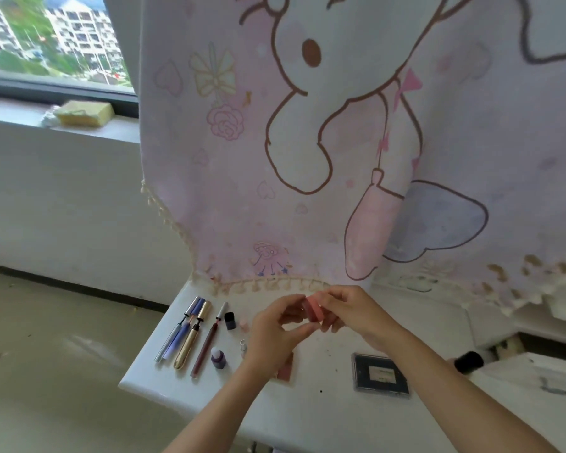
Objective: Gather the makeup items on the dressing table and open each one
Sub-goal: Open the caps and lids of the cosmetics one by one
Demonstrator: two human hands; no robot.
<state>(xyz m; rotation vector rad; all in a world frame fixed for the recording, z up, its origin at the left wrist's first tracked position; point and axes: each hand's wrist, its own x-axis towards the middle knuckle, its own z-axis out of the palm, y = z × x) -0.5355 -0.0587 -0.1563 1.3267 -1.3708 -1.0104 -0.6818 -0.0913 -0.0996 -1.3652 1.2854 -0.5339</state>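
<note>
Item in hand: small pink case (314, 309), pinched by the fingers of both the left hand (275, 325) and the right hand (350, 310) above the worktop (307, 410); whether it is open cannot be told. Left of the hands: tubes (190, 348), pencil (205, 349) and purple bottle (217, 358), caps apart, judged done. Right of the hands: dark flat case (381, 376), lid down, judged outstanding. Worktop edge runs just left of the tubes; fringed cloth (307, 158) hangs close behind the hands; bare room lies nearer the person.

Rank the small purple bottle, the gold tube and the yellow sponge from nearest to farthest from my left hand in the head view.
From the left hand, which grips the pink item with the right hand:
1. Small purple bottle, just left of it on the table.
2. Gold tube, farther left on the table.
3. Yellow sponge, far off on the windowsill.
</note>
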